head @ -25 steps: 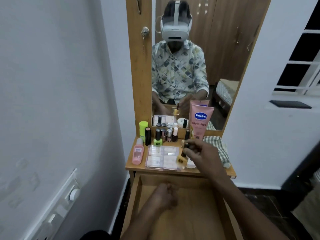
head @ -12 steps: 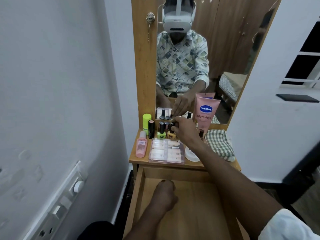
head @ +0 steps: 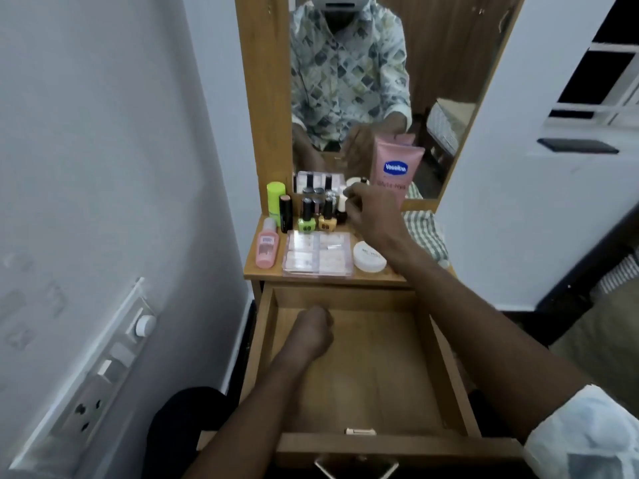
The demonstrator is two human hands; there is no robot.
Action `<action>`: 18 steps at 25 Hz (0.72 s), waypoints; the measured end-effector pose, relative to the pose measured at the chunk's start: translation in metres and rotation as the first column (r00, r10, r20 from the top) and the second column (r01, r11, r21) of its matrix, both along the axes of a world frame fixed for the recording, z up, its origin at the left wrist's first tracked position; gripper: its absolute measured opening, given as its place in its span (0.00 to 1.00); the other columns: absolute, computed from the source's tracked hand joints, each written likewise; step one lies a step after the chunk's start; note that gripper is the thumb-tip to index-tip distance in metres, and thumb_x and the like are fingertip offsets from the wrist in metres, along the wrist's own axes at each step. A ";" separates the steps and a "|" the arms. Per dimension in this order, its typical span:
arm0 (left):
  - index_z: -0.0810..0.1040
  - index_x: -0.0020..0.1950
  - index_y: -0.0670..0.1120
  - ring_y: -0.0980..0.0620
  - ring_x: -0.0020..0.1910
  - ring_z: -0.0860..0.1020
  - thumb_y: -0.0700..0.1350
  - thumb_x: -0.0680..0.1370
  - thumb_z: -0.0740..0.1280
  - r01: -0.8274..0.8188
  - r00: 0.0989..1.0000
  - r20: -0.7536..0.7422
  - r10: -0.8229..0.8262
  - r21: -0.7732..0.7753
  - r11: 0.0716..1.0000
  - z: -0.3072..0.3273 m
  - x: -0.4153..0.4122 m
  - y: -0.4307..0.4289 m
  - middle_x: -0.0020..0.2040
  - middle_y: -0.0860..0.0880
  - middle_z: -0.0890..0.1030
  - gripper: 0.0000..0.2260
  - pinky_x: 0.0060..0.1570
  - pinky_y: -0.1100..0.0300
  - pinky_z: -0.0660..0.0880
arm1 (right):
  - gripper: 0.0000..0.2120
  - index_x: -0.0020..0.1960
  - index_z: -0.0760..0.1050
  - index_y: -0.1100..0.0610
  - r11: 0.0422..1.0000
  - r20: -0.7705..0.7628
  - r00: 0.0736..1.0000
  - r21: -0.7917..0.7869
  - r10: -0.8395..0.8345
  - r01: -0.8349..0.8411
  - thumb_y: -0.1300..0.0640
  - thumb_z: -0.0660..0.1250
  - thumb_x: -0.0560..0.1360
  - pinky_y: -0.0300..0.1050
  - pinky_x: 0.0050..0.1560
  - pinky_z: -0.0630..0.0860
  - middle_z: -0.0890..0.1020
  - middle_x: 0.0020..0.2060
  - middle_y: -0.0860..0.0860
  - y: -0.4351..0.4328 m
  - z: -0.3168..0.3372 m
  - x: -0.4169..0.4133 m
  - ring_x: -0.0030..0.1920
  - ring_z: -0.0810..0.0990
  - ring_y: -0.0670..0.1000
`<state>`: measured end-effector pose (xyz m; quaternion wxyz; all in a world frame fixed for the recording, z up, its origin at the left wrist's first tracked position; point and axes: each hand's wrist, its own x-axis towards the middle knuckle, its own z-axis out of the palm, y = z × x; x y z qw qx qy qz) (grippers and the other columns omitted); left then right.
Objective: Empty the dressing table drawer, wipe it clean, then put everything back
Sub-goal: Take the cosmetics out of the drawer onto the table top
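Our right hand (head: pixel 373 216) curls beside the polish bottles (head: pixel 321 219) on the tabletop (head: pixel 311 280), grip unclear, our left hand (head: pixel 313 326) sits fisted in the drawer (head: pixel 380 357), so let's lift out that last stick (head: pixel 359 431) before wiping.

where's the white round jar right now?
Head view, on the tabletop near its front edge: the white round jar sits just right of the clear plastic case, left of the checked cloth.
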<state>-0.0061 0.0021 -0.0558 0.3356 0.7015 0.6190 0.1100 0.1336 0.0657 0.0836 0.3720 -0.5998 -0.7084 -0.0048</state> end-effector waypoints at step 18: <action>0.80 0.62 0.47 0.49 0.59 0.78 0.38 0.79 0.64 0.247 0.938 -0.245 -0.245 -0.023 0.969 0.005 -0.016 0.012 0.62 0.47 0.80 0.14 0.61 0.54 0.75 | 0.17 0.58 0.78 0.60 0.826 0.026 0.861 -0.269 -0.507 0.495 0.52 0.70 0.73 0.45 0.45 0.72 0.81 0.54 0.59 -0.023 -0.056 0.115 0.53 0.79 0.60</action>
